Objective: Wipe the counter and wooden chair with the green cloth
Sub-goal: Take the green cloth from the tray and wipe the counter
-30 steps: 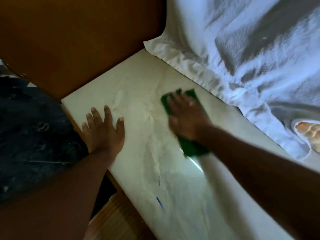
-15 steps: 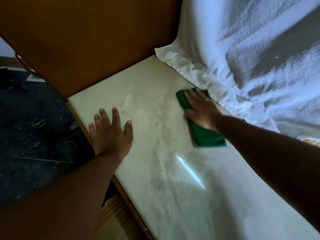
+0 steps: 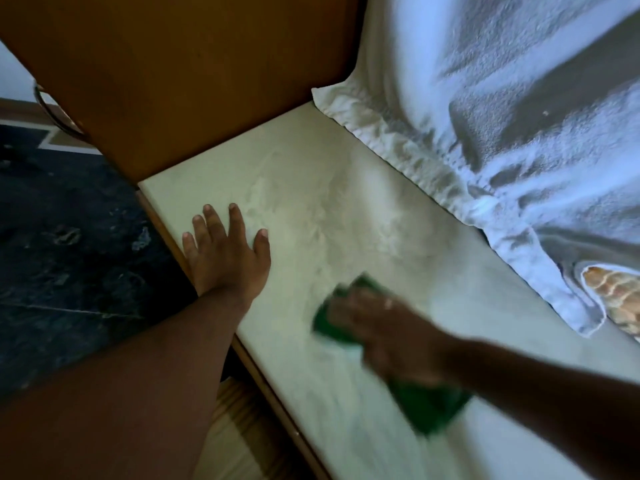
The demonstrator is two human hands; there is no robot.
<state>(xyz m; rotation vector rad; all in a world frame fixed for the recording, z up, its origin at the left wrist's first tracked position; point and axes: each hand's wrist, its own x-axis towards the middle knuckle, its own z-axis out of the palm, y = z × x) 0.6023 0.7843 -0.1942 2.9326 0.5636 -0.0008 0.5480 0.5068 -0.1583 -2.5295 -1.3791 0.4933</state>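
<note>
The pale marbled counter (image 3: 346,209) runs from the upper middle down to the lower right. My right hand (image 3: 391,334), blurred by motion, presses flat on the green cloth (image 3: 426,407), which lies on the counter near its front edge. The cloth shows ahead of the fingers and behind the wrist. My left hand (image 3: 225,251) rests flat on the counter's left front corner, fingers spread, holding nothing. No wooden chair can be made out with certainty.
A white towel (image 3: 502,133) hangs and bunches along the counter's back edge at right. A brown wooden panel (image 3: 194,74) stands at the counter's far left end. Dark marbled floor (image 3: 69,265) lies left of the counter; a wooden surface (image 3: 242,438) shows below its front edge.
My right hand has slid the green cloth from beside the towel at the back toward the front of the counter and nearer to me. The left hand has stayed put.
</note>
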